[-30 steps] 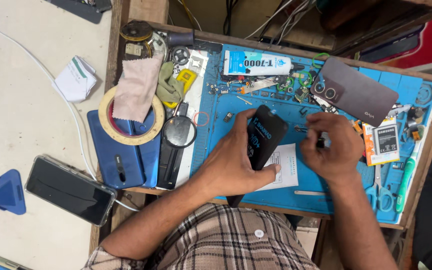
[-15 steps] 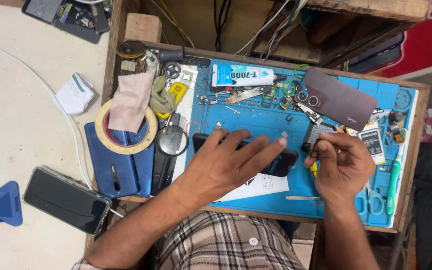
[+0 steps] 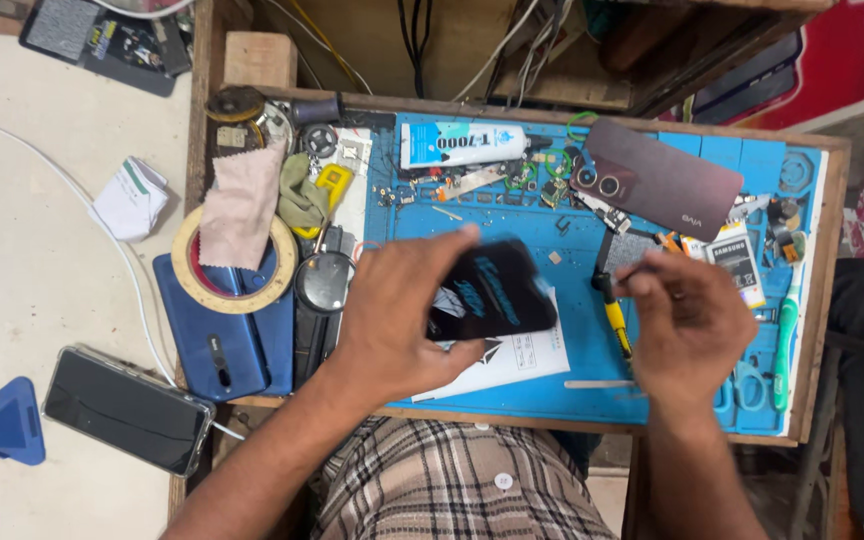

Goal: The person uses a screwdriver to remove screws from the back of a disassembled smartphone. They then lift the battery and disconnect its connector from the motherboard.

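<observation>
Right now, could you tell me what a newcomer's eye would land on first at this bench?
First, the left hand holding a dark smartphone tilted above the blue repair mat, at the middle of the bench. To its right, the right hand hovers beside a yellow-handled screwdriver. Next come the brown phone back cover at the mat's top right and the tape roll with a pink cloth on the left.

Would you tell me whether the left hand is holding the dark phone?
Yes, the left hand grips the dark phone above the blue mat.
</observation>
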